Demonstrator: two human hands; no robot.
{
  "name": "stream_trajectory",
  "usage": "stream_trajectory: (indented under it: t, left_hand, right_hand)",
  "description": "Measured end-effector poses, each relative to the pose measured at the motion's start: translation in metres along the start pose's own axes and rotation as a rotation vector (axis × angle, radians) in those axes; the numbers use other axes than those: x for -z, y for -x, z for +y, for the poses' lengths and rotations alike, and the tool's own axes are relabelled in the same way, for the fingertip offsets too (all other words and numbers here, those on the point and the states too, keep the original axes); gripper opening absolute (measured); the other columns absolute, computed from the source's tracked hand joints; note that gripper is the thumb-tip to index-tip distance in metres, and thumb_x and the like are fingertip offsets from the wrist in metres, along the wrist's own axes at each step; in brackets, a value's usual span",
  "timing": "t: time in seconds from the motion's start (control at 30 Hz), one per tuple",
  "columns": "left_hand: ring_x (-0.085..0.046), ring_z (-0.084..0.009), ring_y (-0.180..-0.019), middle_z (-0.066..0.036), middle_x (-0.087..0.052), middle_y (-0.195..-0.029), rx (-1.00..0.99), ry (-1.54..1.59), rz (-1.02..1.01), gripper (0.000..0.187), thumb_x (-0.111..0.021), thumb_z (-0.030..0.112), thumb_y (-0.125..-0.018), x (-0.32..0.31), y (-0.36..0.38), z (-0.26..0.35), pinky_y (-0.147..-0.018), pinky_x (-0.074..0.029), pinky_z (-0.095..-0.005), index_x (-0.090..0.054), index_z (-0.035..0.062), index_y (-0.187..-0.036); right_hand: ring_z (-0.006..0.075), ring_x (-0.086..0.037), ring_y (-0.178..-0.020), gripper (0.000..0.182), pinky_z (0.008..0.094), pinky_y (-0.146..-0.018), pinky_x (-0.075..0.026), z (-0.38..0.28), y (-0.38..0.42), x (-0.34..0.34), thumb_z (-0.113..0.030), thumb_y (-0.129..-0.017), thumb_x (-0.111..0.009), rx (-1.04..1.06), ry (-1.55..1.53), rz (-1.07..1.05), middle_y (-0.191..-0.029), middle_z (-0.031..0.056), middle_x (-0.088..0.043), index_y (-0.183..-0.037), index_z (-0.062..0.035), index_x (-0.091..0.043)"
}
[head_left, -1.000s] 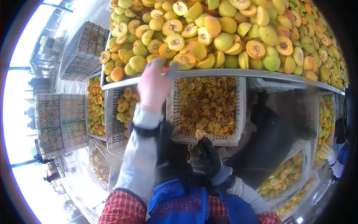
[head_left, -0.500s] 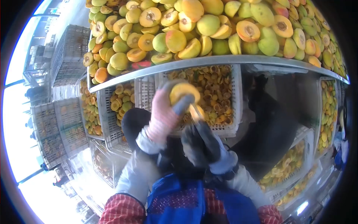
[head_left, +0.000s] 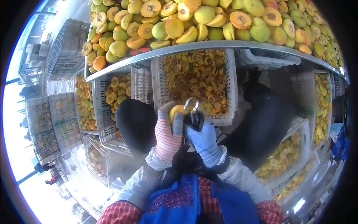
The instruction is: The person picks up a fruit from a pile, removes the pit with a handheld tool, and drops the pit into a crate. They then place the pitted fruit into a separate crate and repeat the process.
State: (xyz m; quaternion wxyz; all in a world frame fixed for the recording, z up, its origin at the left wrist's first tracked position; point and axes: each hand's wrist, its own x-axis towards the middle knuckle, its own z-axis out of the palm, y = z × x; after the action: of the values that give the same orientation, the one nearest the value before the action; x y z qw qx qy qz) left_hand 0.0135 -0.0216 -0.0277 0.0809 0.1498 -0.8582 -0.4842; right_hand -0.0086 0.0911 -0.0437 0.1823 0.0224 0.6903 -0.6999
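In a striped pink and grey glove, my left hand (head_left: 167, 130) is closed around a yellow-orange fruit piece (head_left: 176, 111). My right hand (head_left: 203, 139), in a blue glove with dark fingers, grips the black handle of a tool with a metal loop (head_left: 191, 104). The loop is right beside the fruit, and whether they touch cannot be made out. Both hands are close together over the near edge of a white crate (head_left: 232, 89) holding scooped fruit pieces.
A metal-edged table (head_left: 209, 44) heaped with halved and whole fruit (head_left: 240, 20) spans the top. Crates of fruit (head_left: 118, 93) stand at the left, with stacked crates (head_left: 67, 48) beyond. More filled crates (head_left: 323, 104) are at the right. My dark-clad legs flank the middle crate.
Both hands have moved lower, toward my body. My right hand has turned, showing its blue back and the tool's loop. The view has shifted slightly, showing more of the middle crate.
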Motion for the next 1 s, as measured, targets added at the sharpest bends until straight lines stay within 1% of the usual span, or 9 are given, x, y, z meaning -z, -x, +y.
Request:
stream_trajectory:
  t: [0.1, 0.13, 0.23, 0.27, 0.4, 0.7, 0.77, 0.83, 1.0]
  left_hand:
    - [-0.059, -0.0174, -0.088, -0.011, -0.060, -0.101, 0.064, 0.341, -0.014, 0.034, -0.049, 0.027, -0.097, -0.004, 0.005, -0.005, -0.078, -0.048, -0.0281, -0.048, 0.0015, -0.120]
    - [-0.058, -0.0176, -0.093, -0.012, -0.060, -0.102, 0.129, 0.361, -0.028, 0.037, -0.045, 0.031, -0.098, -0.001, 0.006, 0.000, -0.080, -0.048, -0.0282, -0.048, 0.0019, -0.120]
    - [-0.058, -0.0170, -0.091, -0.011, -0.059, -0.101, 0.306, 0.663, 0.115, 0.036, -0.046, 0.031, -0.097, 0.004, 0.002, 0.011, -0.079, -0.048, -0.0282, -0.048, 0.0019, -0.119]
    - [-0.058, -0.0171, -0.090, -0.012, -0.060, -0.099, 0.329, 0.646, 0.136, 0.036, -0.046, 0.031, -0.097, 0.007, 0.000, 0.015, -0.079, -0.048, -0.0281, -0.049, 0.0007, -0.116]
    - [-0.057, -0.0176, -0.089, -0.013, -0.060, -0.099, 0.177, 0.419, 0.130, 0.040, -0.044, 0.036, -0.097, 0.005, 0.003, 0.025, -0.081, -0.047, -0.0298, -0.052, 0.0005, -0.113]
    - [-0.058, -0.0176, -0.088, -0.013, -0.061, -0.097, 0.182, 0.477, 0.244, 0.042, -0.044, 0.039, -0.096, -0.005, 0.008, 0.030, -0.082, -0.046, -0.0302, -0.050, 0.0014, -0.115]
    - [-0.057, -0.0171, -0.087, -0.012, -0.061, -0.097, 0.165, 0.450, 0.233, 0.041, -0.044, 0.038, -0.096, -0.006, 0.008, 0.031, -0.081, -0.046, -0.0298, -0.050, 0.0016, -0.115]
    - [-0.057, -0.0166, -0.086, -0.012, -0.060, -0.096, 0.157, 0.433, 0.219, 0.041, -0.045, 0.038, -0.096, -0.006, 0.010, 0.031, -0.080, -0.046, -0.0296, -0.050, 0.0018, -0.114]
    - [-0.055, -0.0153, -0.086, -0.010, -0.060, -0.096, 0.116, 0.437, 0.141, 0.036, -0.045, 0.034, -0.097, -0.010, 0.009, 0.017, -0.080, -0.045, -0.0291, -0.052, 0.0021, -0.112]
  right_hand:
    - [0.0141, -0.055, -0.066, 0.025, 0.0276, -0.058, -0.046, 0.004, 0.009, -0.005, -0.010, -0.082, -0.067, 0.138, -0.087, 0.007, -0.079, 0.0066, -0.059, -0.102, -0.0011, -0.055]
    - [0.0127, -0.057, -0.068, 0.027, 0.0255, -0.057, -0.046, -0.009, 0.013, -0.003, -0.012, -0.084, -0.065, -0.087, -0.382, -0.065, -0.081, 0.0054, -0.060, -0.107, -0.0018, -0.055]
    - [0.0094, -0.058, -0.072, 0.028, 0.0234, -0.055, -0.046, -0.021, 0.017, 0.018, -0.011, -0.086, -0.062, -0.432, -0.607, -0.154, -0.084, 0.0040, -0.060, -0.111, -0.0019, -0.054]
    - [0.0169, -0.060, -0.070, 0.028, 0.0303, -0.058, -0.048, -0.010, 0.022, 0.007, -0.012, -0.088, -0.060, -0.260, -0.761, -0.087, -0.083, 0.0086, -0.061, -0.111, 0.0003, -0.054]
    - [0.0386, -0.059, -0.078, 0.036, 0.0443, -0.069, -0.046, 0.030, 0.045, -0.004, -0.020, -0.089, -0.056, 0.266, 0.109, -0.089, -0.088, 0.0215, -0.062, -0.115, 0.0045, -0.050]
    - [0.0404, -0.058, -0.082, 0.042, 0.0444, -0.070, -0.046, 0.028, 0.051, -0.007, -0.018, -0.088, -0.057, 0.206, 0.046, -0.071, -0.096, 0.0228, -0.060, -0.122, 0.0053, -0.046]
    - [0.0371, -0.059, -0.080, 0.043, 0.0437, -0.070, -0.047, 0.023, 0.048, -0.002, -0.018, -0.088, -0.057, 0.350, 0.155, -0.109, -0.096, 0.0210, -0.061, -0.124, 0.0043, -0.046]
    - [0.0317, -0.059, -0.079, 0.044, 0.0411, -0.069, -0.047, 0.022, 0.046, 0.001, -0.017, -0.089, -0.057, 0.273, 0.044, -0.175, -0.095, 0.0180, -0.061, -0.125, 0.0036, -0.045]
    - [0.0134, -0.056, -0.076, 0.042, 0.0276, -0.066, -0.047, 0.024, 0.045, 0.010, -0.014, -0.092, -0.052, -0.260, -0.470, -0.331, -0.092, 0.0082, -0.060, -0.129, 0.0034, -0.042]
